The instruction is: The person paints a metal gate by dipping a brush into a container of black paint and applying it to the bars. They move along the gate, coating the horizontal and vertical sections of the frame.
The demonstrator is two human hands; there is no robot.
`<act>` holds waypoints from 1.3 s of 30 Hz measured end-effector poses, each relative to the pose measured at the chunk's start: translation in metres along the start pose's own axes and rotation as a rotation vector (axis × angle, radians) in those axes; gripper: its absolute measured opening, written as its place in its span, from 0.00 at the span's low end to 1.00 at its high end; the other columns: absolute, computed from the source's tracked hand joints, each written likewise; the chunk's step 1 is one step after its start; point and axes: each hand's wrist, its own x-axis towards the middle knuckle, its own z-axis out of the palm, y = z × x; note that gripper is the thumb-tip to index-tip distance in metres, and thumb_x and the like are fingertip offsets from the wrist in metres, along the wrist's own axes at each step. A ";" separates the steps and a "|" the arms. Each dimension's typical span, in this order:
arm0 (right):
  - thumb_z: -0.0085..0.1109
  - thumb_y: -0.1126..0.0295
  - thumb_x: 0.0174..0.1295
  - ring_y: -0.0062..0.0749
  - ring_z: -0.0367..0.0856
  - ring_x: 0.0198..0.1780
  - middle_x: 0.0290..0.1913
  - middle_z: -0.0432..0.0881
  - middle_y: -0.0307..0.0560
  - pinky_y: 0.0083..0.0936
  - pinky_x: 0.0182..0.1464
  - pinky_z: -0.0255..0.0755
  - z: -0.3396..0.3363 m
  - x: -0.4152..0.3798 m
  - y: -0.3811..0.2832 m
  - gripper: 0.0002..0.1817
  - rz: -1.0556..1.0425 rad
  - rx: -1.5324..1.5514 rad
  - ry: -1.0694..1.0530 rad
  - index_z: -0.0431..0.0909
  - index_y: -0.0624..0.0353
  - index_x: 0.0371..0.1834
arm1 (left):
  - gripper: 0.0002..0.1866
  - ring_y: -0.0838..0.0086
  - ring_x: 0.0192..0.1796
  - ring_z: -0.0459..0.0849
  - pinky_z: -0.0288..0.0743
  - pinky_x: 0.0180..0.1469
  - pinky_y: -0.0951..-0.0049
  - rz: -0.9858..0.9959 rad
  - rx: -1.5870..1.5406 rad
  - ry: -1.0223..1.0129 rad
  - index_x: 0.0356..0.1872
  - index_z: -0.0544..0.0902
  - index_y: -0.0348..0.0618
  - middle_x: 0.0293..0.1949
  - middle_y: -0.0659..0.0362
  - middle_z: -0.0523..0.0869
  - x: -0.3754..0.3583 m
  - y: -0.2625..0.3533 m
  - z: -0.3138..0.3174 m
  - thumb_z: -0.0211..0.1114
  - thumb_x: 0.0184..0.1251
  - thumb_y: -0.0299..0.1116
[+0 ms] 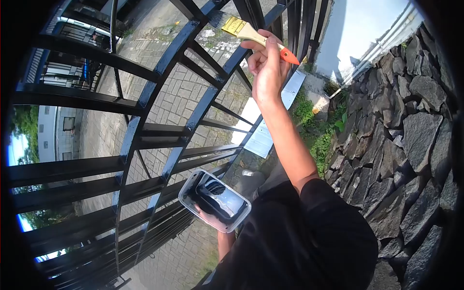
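While the right hand's grip (269,60) was closed around the paintbrush (247,33), its bristles sat up beside the black metal fence (159,70) | left hand (212,219) supported the plastic tub (186,199) from beneath, finger closure impossible to tell | tub held dark liquid, near the fence | farther out: pale panel (263,137) on the ground, stone wall (421,137) at right

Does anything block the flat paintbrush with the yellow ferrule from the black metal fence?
Nothing visible does: the paintbrush, in the right hand, has its dark bristles beside a bar of the fence, though contact is unclear.
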 end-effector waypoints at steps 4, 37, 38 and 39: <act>0.46 0.61 0.71 0.15 0.64 0.16 0.28 0.84 0.52 0.13 0.19 0.54 0.000 -0.009 -0.006 0.15 0.070 -0.041 0.001 0.76 0.61 0.46 | 0.25 0.70 0.48 0.80 0.76 0.50 0.69 -0.025 -0.148 0.051 0.56 0.74 0.43 0.49 0.59 0.80 -0.015 0.003 0.024 0.44 0.74 0.53; 0.40 0.63 0.73 0.17 0.64 0.17 0.33 0.83 0.54 0.16 0.21 0.56 0.005 -0.029 0.011 0.15 0.060 0.006 0.002 0.70 0.62 0.51 | 0.31 0.66 0.46 0.82 0.77 0.49 0.66 -0.035 -0.218 0.096 0.57 0.73 0.41 0.48 0.56 0.82 -0.020 0.008 0.019 0.46 0.71 0.59; 0.40 0.63 0.73 0.17 0.64 0.17 0.33 0.83 0.54 0.16 0.21 0.56 0.005 -0.032 0.012 0.15 0.056 0.006 0.004 0.70 0.62 0.51 | 0.31 0.66 0.46 0.82 0.77 0.49 0.66 -0.037 -0.217 0.092 0.57 0.73 0.41 0.48 0.56 0.82 -0.020 0.009 0.018 0.46 0.71 0.59; 0.43 0.63 0.72 0.17 0.64 0.16 0.31 0.83 0.55 0.15 0.20 0.57 0.006 -0.036 0.013 0.14 0.058 0.034 0.017 0.71 0.63 0.49 | 0.32 0.64 0.46 0.82 0.77 0.49 0.65 -0.040 -0.229 0.068 0.57 0.73 0.41 0.48 0.55 0.82 -0.019 0.011 0.020 0.45 0.70 0.60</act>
